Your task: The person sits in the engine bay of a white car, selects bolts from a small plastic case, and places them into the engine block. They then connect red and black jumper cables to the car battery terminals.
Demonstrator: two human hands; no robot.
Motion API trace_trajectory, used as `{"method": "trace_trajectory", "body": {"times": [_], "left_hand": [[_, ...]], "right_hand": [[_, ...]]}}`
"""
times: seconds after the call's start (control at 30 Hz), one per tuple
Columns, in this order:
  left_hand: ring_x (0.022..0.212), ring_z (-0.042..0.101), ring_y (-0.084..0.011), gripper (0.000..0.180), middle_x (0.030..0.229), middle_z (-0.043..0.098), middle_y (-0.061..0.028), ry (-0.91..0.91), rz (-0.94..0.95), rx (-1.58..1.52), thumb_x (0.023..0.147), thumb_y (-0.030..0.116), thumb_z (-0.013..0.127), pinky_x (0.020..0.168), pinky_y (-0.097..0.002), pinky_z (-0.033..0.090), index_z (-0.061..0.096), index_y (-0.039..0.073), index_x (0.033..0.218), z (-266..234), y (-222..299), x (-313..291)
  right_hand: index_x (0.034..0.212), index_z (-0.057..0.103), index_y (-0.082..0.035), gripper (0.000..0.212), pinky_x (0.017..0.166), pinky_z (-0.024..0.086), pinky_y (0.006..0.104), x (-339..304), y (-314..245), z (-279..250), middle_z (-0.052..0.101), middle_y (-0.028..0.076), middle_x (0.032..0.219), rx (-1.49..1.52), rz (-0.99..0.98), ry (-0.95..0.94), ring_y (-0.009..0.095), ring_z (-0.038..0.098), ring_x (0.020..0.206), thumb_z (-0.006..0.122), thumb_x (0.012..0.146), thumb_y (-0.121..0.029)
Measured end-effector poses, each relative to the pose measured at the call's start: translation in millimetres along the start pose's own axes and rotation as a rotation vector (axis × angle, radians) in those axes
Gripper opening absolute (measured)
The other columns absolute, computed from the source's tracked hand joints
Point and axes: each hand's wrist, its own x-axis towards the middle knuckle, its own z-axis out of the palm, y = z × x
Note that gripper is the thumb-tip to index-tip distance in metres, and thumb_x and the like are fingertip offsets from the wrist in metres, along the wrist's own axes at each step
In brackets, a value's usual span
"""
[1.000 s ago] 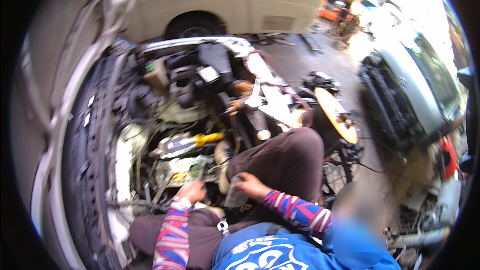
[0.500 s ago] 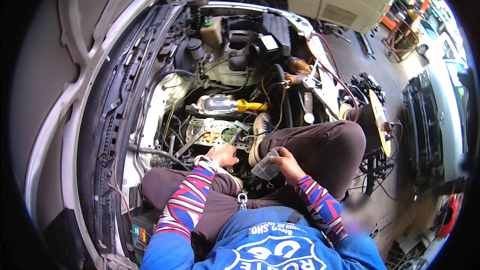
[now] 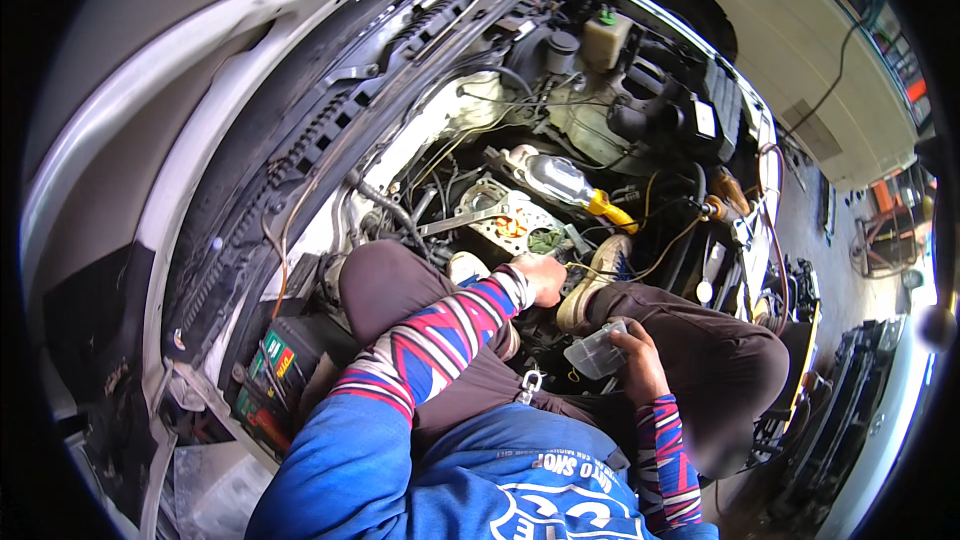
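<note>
I sit inside an engine bay with my legs folded, over a bare engine block (image 3: pixel 487 202). Orange and green wads of material (image 3: pixel 512 225) sit in its bores. My left hand (image 3: pixel 541 280) is at the block's near edge, fingers curled; what they hold, if anything, is hidden. Gripped in my right hand (image 3: pixel 642 358) is a small clear plastic container (image 3: pixel 598 352), tilted above my lap. A flat grey metal tool (image 3: pixel 463 220) rests across the block's left end. Behind the block lies a work lamp (image 3: pixel 562 180) with a yellow handle (image 3: pixel 612 212).
My shoe (image 3: pixel 592 290) stands right of my left hand. A battery (image 3: pixel 300 355) is at lower left. Beyond the bay are a reservoir with a green cap (image 3: pixel 605 40), a red hose (image 3: pixel 772 190) at the right fender, and a pale vehicle (image 3: pixel 790 30).
The view has turned, so the bay appears tilted and shifted to the right. My left hand stays beside the block, and my right hand keeps hold of the clear container.
</note>
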Motion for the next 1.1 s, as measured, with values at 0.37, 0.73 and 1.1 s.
{"method": "trace_trajectory", "body": {"times": [0.37,0.73,1.1], "left_hand": [[0.096,0.073,-0.0407,0.04,0.1,0.074,-0.0246,0.016,0.035,-0.092,0.083,0.034,0.068,0.085,-0.05,0.059,0.076,0.0,0.102,-10.3,-0.4,-11.1],[0.095,0.071,-0.0404,0.038,0.096,0.072,-0.0254,0.248,0.397,-0.432,0.095,0.032,0.06,0.087,-0.0463,0.055,0.065,0.003,0.119,-22.0,40.8,-27.7],[0.107,0.069,-0.0406,0.076,0.111,0.071,-0.0245,0.316,0.467,-0.267,0.073,0.045,0.088,0.093,-0.044,0.055,0.061,-0.002,0.126,-12.5,60.7,-44.0]], "right_hand": [[0.125,0.062,-0.001,0.033,0.086,0.05,0.03,1.5,1.1,5.7,0.068,0.006,0.108,-0.04,0.008,0.039,0.018,0.064,0.097,0.061,0.096,-0.018],[0.119,0.061,-0.004,0.026,0.083,0.051,0.0324,13.6,4.9,-10.5,0.065,0.006,0.102,0.188,-0.057,0.145,0.017,0.062,0.095,0.062,0.098,-0.019],[0.122,0.06,-0.009,0.028,0.089,0.05,0.0338,33.8,19.9,-3.5,0.065,0.006,0.109,0.325,-0.165,0.017,0.019,0.063,0.099,0.06,0.102,-0.028]]}}
